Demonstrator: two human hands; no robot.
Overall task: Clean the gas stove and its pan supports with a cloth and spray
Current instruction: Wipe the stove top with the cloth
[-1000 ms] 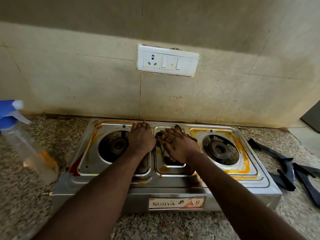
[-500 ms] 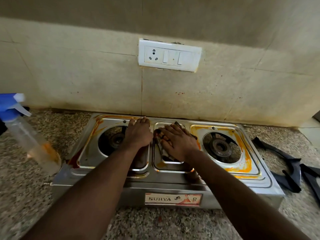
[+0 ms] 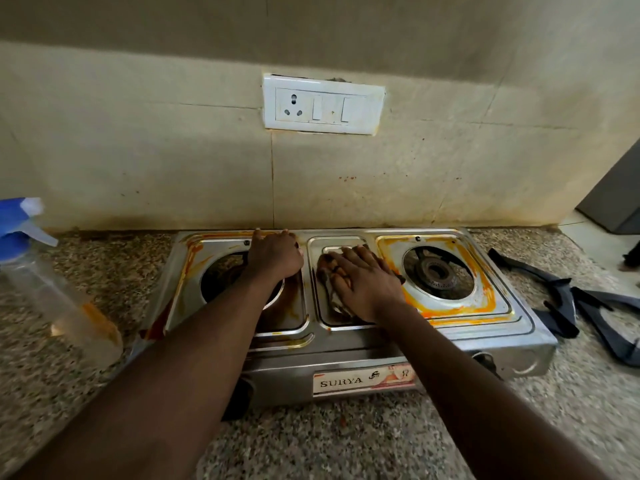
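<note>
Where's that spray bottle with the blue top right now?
In the head view, the spray bottle is at the far left edge, on the speckled counter, just left of the stove.

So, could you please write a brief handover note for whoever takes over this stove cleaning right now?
Left hand rests flat on the stove, at its left tray.
Right hand presses the cloth into the centre tray.
Spray bottle stands on the counter, left of the stove; pan supports lie on its right.
Done: supports removed; centre tray in progress.
Left: orange stains on the stove top, then the supports.
</note>
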